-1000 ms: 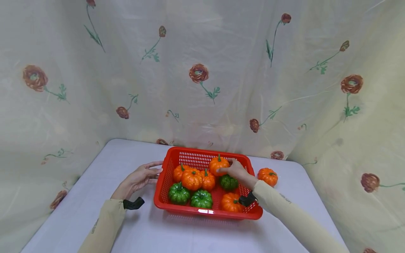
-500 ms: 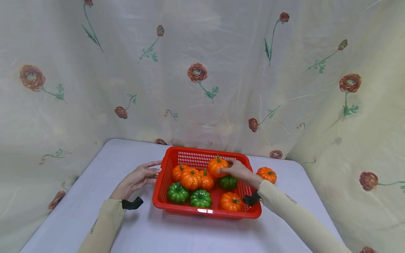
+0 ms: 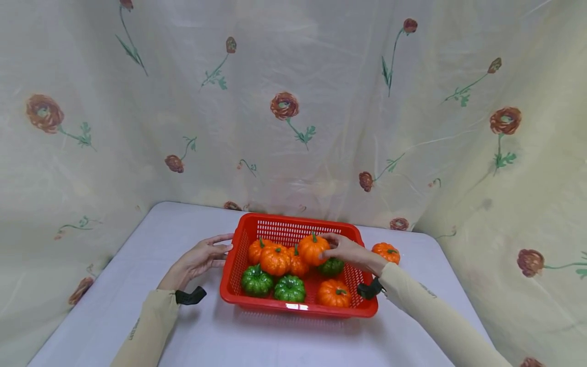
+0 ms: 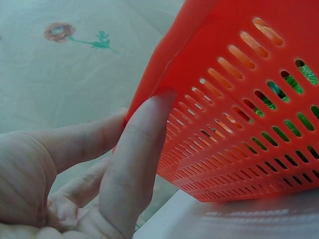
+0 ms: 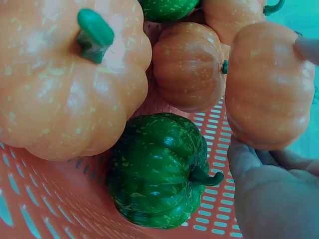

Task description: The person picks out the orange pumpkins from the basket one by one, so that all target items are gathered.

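A red slotted basket (image 3: pixel 353 306) sits on the white table and holds several small orange and green pumpkins. My right hand (image 3: pixel 346 250) reaches in from the right and grips an orange pumpkin (image 3: pixel 313 249) near the back of the basket; in the right wrist view that held pumpkin (image 5: pixel 269 84) sits above a green pumpkin (image 5: pixel 159 169). My left hand (image 3: pixel 202 257) rests with straight fingers against the basket's left wall (image 4: pixel 239 99). Another orange pumpkin (image 3: pixel 386 252) lies on the table just right of the basket.
A cream curtain with printed red flowers (image 3: pixel 284 106) hangs close behind and on both sides of the table (image 3: pixel 192 336). Bare tabletop lies left of the basket and in front of it.
My right hand has shifted the held orange pumpkin slightly left and towards me inside the basket. The left hand stays against the basket's side.
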Motion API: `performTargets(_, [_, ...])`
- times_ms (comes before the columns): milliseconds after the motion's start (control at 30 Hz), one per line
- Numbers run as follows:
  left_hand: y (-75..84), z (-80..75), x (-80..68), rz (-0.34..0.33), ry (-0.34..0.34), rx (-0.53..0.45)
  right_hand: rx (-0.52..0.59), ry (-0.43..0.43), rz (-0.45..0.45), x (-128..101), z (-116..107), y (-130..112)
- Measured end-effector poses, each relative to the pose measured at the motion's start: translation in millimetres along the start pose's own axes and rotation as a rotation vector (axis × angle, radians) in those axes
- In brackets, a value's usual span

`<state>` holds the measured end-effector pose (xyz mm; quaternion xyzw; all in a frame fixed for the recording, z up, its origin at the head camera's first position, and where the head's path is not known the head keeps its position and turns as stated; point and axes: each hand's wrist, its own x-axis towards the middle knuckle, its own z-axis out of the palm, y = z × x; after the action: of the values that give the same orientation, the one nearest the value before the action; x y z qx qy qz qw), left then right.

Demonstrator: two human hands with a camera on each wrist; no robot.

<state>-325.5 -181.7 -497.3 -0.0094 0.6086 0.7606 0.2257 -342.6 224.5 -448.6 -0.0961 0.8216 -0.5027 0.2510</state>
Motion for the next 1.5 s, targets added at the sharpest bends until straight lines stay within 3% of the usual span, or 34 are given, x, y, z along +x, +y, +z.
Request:
performTargets(300, [-0.6, -1.3, 0.6, 0.004, -0.010, 0.000, 0.002, -0.154, -0.048, -5, -1, 0])
performTargets(600, [-0.9, -1.2, 0.8, 0.005, -0.004, 0.009, -0.016, -0.386, -0.093, -13, 4, 0])
performTargets(1100, [-2.0, -2.4, 0.0, 0.010, -0.018, -0.012, -0.060, -0.341, -0.082, -24, 4, -4])
performTargets(1300, [-2.4, -1.4, 0.7, 0.011, -0.006, 0.003, -0.039, -0.316, -0.113, -45, -24, -8])
performTargets(1500, [-2.7, -1.2, 1.6, 0.005, 0.003, -0.003, -0.104, -0.193, -0.173, -69, -75, 0])
